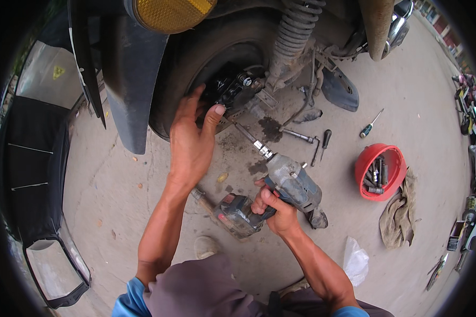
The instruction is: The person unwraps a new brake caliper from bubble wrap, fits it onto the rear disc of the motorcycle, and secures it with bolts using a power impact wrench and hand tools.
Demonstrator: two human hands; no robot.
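Observation:
My right hand is wrapped round the handle of a grey-blue cordless impact driver with a worn battery pack. A long shiny bit or extension points up and left from its nose, its tip close to the wheel's lower mount. My left hand reaches to a glossy black brake caliper, thumb at its lower edge and fingers along its left side. That caliper sits inside the black wheel, beside a coil-spring shock absorber. Whether the tip meets a bolt is hard to see.
On the concrete lie a ratchet wrench, a dark-handled screwdriver and another screwdriver. A red bowl holds several sockets, with a rag beside it. A plastic bag lies near my right forearm. A mudguard hangs left.

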